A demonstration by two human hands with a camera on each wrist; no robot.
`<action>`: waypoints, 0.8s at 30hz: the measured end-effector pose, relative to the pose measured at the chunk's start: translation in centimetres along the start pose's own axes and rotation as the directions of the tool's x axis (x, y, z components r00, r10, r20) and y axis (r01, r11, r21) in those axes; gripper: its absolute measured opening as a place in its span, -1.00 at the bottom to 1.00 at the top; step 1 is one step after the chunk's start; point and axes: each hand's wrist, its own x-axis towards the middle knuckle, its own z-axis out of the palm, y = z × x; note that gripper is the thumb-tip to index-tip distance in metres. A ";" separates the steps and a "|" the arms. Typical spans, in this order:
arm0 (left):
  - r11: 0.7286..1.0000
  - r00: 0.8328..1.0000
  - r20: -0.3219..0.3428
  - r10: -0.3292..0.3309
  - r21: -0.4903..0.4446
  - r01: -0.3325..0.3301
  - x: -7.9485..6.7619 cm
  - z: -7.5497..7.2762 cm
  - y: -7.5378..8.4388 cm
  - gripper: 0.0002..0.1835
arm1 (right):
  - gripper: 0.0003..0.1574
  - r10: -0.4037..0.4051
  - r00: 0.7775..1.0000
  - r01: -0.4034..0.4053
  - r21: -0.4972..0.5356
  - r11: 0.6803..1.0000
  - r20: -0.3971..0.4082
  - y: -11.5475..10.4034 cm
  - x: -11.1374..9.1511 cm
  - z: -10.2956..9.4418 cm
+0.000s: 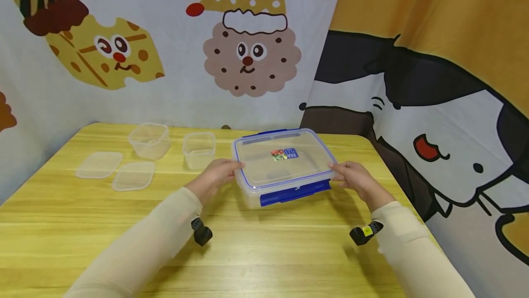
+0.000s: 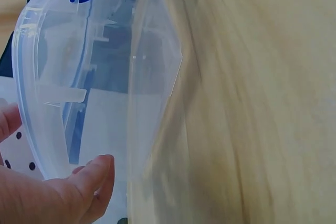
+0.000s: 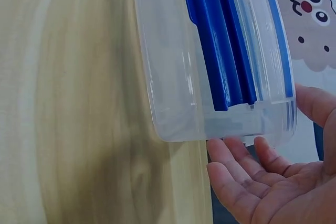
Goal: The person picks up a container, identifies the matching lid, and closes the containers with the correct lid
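A large clear plastic food container with a blue-edged lid is held between both hands, slightly tilted over the table. My left hand grips its left end, thumb at the lid's rim and fingers against the side. At the right end my right hand holds it, thumb on the lid's edge and fingertips at the end wall below. A blue latch runs along the near side. The lid carries a coloured label. Whether the container's bottom touches the table cannot be told.
Two small clear tubs, one farther left and one beside the container, stand at the back of the wooden table. Two flat clear lids lie to their left and front. A printed curtain hangs behind and to the right.
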 end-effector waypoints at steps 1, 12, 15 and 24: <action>1.000 1.000 0.007 0.007 -0.002 -0.007 0.2 -0.1 0.0 -0.49 | -0.14 -0.002 1.000 0.002 0.000 1.000 -0.002 0.1 -0.2 0.0; 0.995 0.999 0.008 0.044 -0.095 -0.043 1.7 -1.1 0.1 -0.48 | -0.14 -0.004 1.000 0.003 -0.027 1.000 -0.017 0.0 -1.5 1.1; 0.994 0.999 0.005 0.032 -0.107 -0.031 2.0 -1.3 0.2 -0.47 | -0.14 0.002 1.000 -0.002 -0.022 1.000 -0.021 0.0 -1.9 1.4; 0.997 1.000 0.027 0.009 -0.082 -0.007 2.6 -1.9 0.6 -0.47 | -0.17 -0.002 1.000 0.002 -0.001 1.000 -0.021 -0.1 -2.8 2.1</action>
